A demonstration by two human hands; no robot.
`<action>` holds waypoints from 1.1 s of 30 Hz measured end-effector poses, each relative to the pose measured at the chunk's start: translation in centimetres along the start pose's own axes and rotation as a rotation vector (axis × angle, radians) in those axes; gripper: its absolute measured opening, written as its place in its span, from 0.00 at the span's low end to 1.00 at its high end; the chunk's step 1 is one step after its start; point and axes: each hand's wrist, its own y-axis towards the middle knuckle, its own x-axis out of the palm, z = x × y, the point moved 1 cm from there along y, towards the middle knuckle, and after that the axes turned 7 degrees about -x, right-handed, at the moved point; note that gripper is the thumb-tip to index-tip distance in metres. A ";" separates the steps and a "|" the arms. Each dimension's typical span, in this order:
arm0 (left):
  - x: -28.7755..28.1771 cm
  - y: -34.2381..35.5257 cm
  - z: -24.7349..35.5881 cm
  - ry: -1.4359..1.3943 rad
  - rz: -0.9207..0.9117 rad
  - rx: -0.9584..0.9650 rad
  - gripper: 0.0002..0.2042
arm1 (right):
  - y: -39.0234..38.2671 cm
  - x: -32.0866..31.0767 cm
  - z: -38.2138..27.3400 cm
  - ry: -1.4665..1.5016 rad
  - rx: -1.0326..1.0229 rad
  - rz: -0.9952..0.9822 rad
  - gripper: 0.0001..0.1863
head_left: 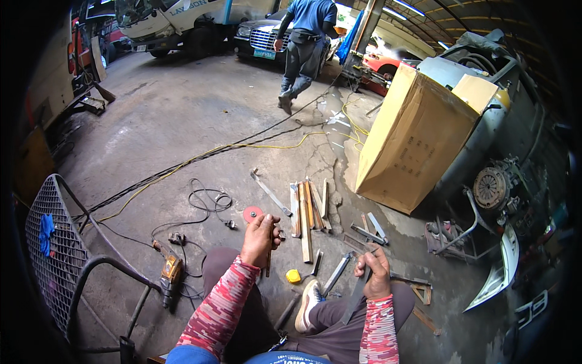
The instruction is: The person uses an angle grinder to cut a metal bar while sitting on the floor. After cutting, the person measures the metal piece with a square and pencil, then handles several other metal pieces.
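Observation:
My left hand (259,240) is closed, with a thin brown strip (267,267) poking out below the fingers; most of it is hidden. Just beyond that hand lies a red abrasive disc (250,212). A flat grey metal bar (354,301) slants down over my thigh, gripped near its upper end by my right hand (374,274). On the floor between and beyond my hands are several rusty metal bars (305,224). Close to my shoe sit a yellow tape measure (293,276) and a metal length (337,273).
An orange drill (171,273) with black cord lies left, beside a metal mesh chair (60,242). A large cardboard box (418,142) stands at right, near a round clutch part (491,187). Cables (242,144) cross the floor. Farther off, a person in blue (306,36) walks near parked vehicles.

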 end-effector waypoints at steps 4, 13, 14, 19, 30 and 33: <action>0.0 -0.4 0.2 -0.017 -0.001 -0.020 0.16 | -0.6 -0.1 -0.8 0.003 -0.010 0.045 0.21; -2.0 -1.2 1.7 -0.112 0.045 -0.011 0.15 | 2.3 4.5 2.6 0.052 -0.009 0.031 0.19; -2.0 -1.3 1.9 -0.099 0.053 -0.025 0.15 | 2.3 5.3 3.0 0.072 -0.024 0.003 0.19; -1.0 -1.4 2.8 0.151 -0.084 -0.229 0.15 | 3.6 9.1 3.4 -0.127 -0.017 -0.188 0.22; 0.2 -0.9 1.7 0.121 -0.174 -0.232 0.25 | 5.6 12.3 4.3 -0.514 -0.132 -0.848 0.25; 0.5 -0.5 0.9 0.045 -0.053 -0.064 0.21 | 5.9 12.7 4.9 -0.699 -0.400 -0.969 0.28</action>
